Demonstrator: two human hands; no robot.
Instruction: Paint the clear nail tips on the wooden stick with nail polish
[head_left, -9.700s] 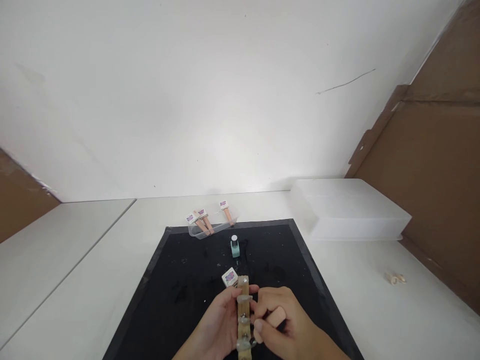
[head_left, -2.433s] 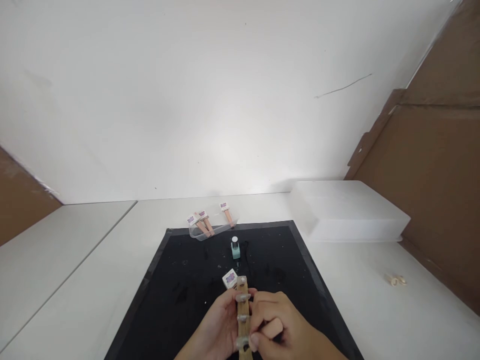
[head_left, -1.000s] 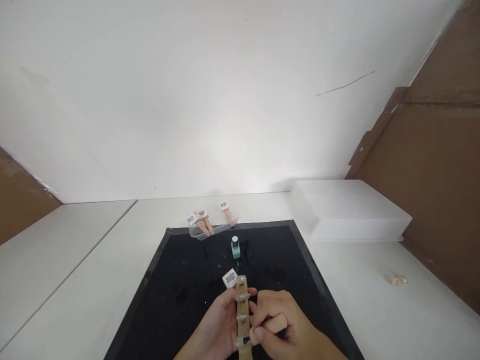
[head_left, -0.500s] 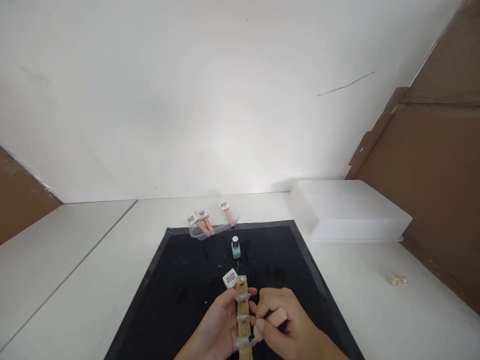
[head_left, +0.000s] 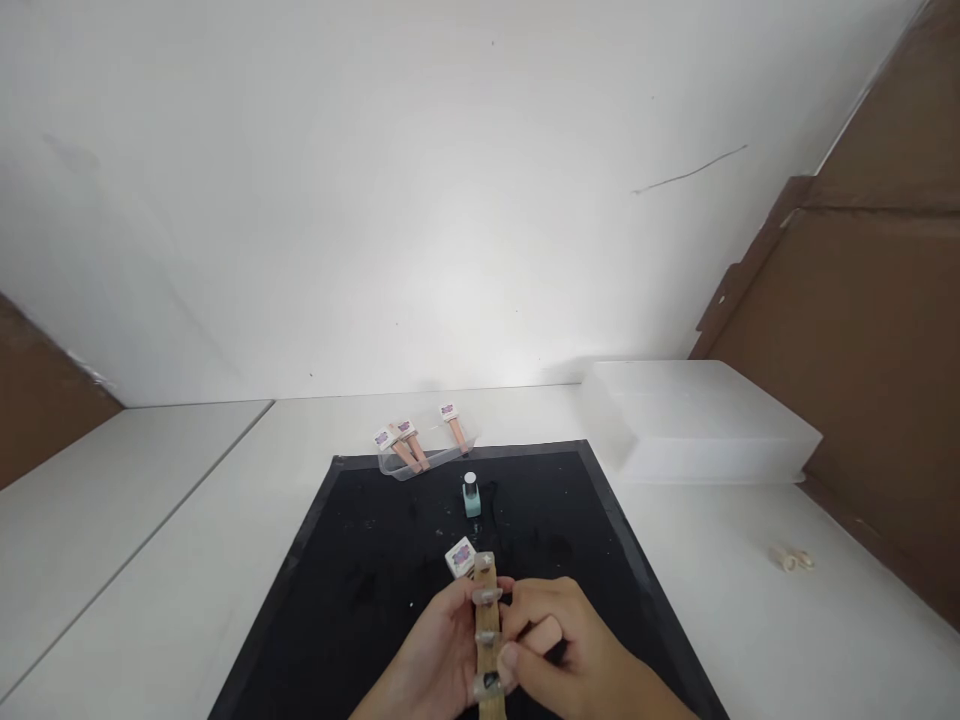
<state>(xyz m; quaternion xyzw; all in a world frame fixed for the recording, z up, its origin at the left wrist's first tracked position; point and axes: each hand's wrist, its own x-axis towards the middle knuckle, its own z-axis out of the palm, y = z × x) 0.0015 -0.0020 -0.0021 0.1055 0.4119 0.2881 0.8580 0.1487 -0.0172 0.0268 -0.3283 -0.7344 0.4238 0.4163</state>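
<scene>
My left hand [head_left: 439,650] is wrapped round a narrow wooden strip [head_left: 487,620] that points away from me. Several translucent curved pieces sit across this strip, and the lowest translucent piece [head_left: 488,686] carries a dark mark. My right hand [head_left: 562,640] pinches a small peach-coloured stick [head_left: 544,635], with its fingertips close against the strip's right side. What the stick's working end looks like is hidden by the fingers. Just beyond the strip, a white square piece with a purple print [head_left: 460,556] lies on the black mat [head_left: 375,570].
A teal nail polish bottle [head_left: 471,497] with a pale cap stands on the mat. Behind it, a clear tray [head_left: 442,458] holds pink sticks with white printed tops. A white translucent box [head_left: 712,425] is at the right, with small beige rings [head_left: 793,559] nearer me.
My right hand has shifted slightly left, closer to the wooden strip, with the peach stick still pinched. A dark mark now shows on the lowest translucent piece. My left hand stays put.
</scene>
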